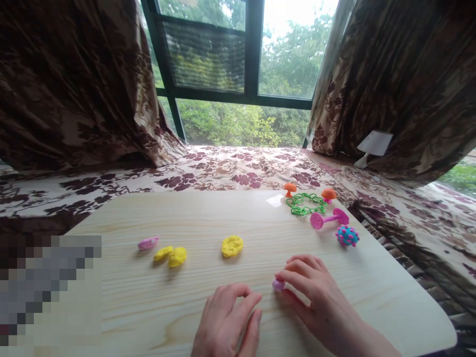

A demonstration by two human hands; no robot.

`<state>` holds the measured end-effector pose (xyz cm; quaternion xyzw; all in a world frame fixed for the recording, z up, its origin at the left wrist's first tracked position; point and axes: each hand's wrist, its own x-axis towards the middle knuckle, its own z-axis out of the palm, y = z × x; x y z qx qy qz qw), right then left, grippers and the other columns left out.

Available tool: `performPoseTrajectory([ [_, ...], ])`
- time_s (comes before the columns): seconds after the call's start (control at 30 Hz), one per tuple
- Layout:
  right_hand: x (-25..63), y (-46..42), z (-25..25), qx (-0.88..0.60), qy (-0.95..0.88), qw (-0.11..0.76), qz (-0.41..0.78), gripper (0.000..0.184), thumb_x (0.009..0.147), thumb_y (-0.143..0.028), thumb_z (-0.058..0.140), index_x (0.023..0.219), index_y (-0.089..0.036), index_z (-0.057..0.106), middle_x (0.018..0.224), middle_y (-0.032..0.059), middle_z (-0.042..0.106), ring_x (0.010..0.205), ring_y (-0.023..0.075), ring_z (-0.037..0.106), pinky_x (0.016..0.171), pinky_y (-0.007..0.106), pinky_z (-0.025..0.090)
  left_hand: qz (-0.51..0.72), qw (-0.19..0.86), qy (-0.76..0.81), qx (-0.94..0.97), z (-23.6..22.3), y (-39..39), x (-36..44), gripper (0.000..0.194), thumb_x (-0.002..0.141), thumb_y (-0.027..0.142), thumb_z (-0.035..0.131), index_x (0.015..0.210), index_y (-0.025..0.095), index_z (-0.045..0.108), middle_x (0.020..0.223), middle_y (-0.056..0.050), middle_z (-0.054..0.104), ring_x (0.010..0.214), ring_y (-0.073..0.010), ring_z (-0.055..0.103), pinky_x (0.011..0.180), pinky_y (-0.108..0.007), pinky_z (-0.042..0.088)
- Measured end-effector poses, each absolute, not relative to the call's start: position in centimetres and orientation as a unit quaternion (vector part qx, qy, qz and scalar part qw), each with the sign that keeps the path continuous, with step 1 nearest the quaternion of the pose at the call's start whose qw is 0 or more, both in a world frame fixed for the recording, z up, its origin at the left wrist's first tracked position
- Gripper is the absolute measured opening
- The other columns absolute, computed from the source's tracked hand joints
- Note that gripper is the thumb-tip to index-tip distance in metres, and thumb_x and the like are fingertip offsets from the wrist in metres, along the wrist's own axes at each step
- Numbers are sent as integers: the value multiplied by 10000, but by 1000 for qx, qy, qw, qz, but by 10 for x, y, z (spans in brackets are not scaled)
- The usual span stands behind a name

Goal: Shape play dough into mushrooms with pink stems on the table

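My right hand (316,292) lies on the pale wooden table (148,307), its fingertips pinched round a small pinkish-purple clay ball (277,284). My left hand (226,322) rests beside it, near the front edge, fingers curled loosely and holding nothing. A flat yellow clay piece (232,245) lies just beyond the hands. Farther left are two smaller yellow clay lumps (171,256) and a pink clay piece (148,243).
At the table's far right sit a green clay ring (305,204), two orange mushroom shapes (290,188), a pink dumbbell-shaped tool (329,218) and a blue ball with pink dots (347,236). A white lamp (374,145) stands on the floral cloth behind, beneath the curtained window.
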<state>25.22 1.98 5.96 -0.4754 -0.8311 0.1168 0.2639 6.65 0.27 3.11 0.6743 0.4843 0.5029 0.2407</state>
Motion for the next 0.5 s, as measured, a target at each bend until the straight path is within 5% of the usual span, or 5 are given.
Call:
performPoseTrajectory([
  [0.13,258,14,70,-501,-835,201,109,265,804,-210,551,1068,-230,558,1000,54,589,970,215,496,863,393,393,444,127,457,760,10,0,67,144,721,237,585,812,244,697,818,-77,652,835,-238,550,902,-404,335],
  [0.27,241,27,78,-532,-818,208,61,370,896,-256,400,1263,-215,428,1268,84,451,1202,216,351,998,408,310,377,34,435,817,-6,-1,50,351,715,350,588,1041,225,628,1085,-95,644,1063,-274,512,1037,-412,183],
  [0.37,222,46,67,-542,-819,183,41,450,904,-372,366,1328,-221,361,1406,77,315,1322,243,174,1064,466,191,277,-41,411,867,-16,-2,29,485,771,202,454,1256,211,470,1294,-63,514,1204,-228,420,1077,-373,57],
  [0.5,210,57,45,-562,-809,169,29,512,899,-439,345,1357,-214,322,1461,88,210,1345,259,110,1065,505,154,225,-85,421,875,-23,-5,16,627,741,90,422,1350,212,334,1344,-63,452,1243,-220,383,1086,-407,36],
])
